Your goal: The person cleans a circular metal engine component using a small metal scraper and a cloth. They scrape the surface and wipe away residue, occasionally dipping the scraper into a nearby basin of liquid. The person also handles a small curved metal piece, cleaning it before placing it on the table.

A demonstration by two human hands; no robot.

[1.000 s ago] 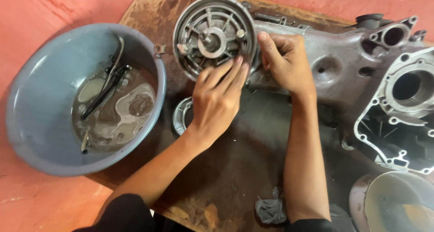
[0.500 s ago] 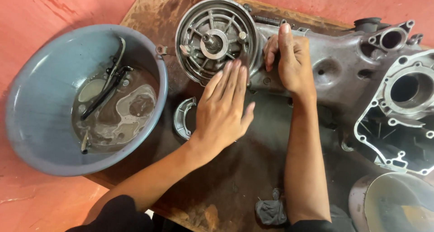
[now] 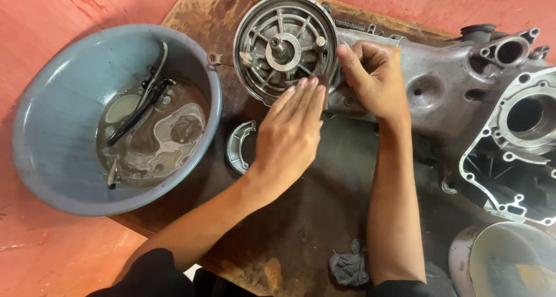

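Nearest to you, a crumpled dark rag (image 3: 349, 268) lies on the stained wooden board (image 3: 301, 227) between your forearms, and at the lower right a round metal pan (image 3: 509, 262) pokes in at the corner. Your left hand (image 3: 289, 138) lies flat with the fingers straight and together, holding nothing you can close on; its fingertips press a small dark patch, perhaps an abrasive scrap, against the lower rim of the round brake drum (image 3: 285, 47). Just beside that hand, a curved brake shoe (image 3: 238, 146) lies loose on the board. Your right hand (image 3: 373, 80) is curled and braced on the grey engine casing (image 3: 440, 94), with the thumb against the drum's right edge. To my eye you are cleaning or scuffing the drum's inner rim; the next move calls for steady fingertip pressure along the curve while the right hand keeps the casing from shifting. To your left sits a blue-grey basin (image 3: 52, 135) with murky liquid and a dark brush-like tool (image 3: 139, 109) in it. Farther right, the open crankcase end (image 3: 515, 146) shows its bolt holes. No packages, labels or signs show anywhere here; beyond the board is only red floor (image 3: 69, 19).
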